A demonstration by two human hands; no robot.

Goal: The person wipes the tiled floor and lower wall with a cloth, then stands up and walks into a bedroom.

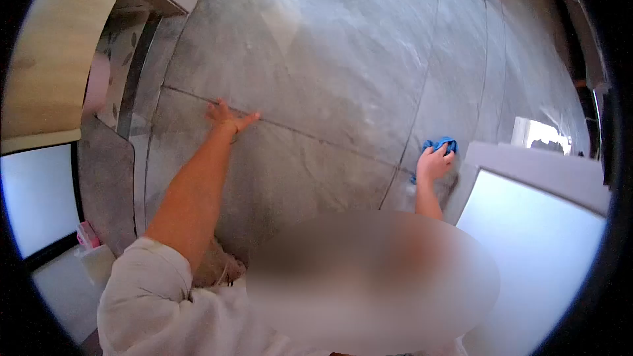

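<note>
Cloth (450,142) under fingers of right hand (434,163): bright blue. Floor (316,79) around fingers of left hand (227,118): mottled grey, paler streaks, dark straight lines between tiles. Far left of left fingers: tan sheet (56,46), pink thing (97,82), pale panel (126,56) with dark spots, perhaps leaf pattern, view poor there. Lower left of left fingers: bluish-white panel (36,198), black border; pink-and-white object (87,235). Behind left fingers: off-white sleeve (148,267). Right of right fingers: pale blue-white surface (527,244), lilac-grey edging (541,170).
</note>
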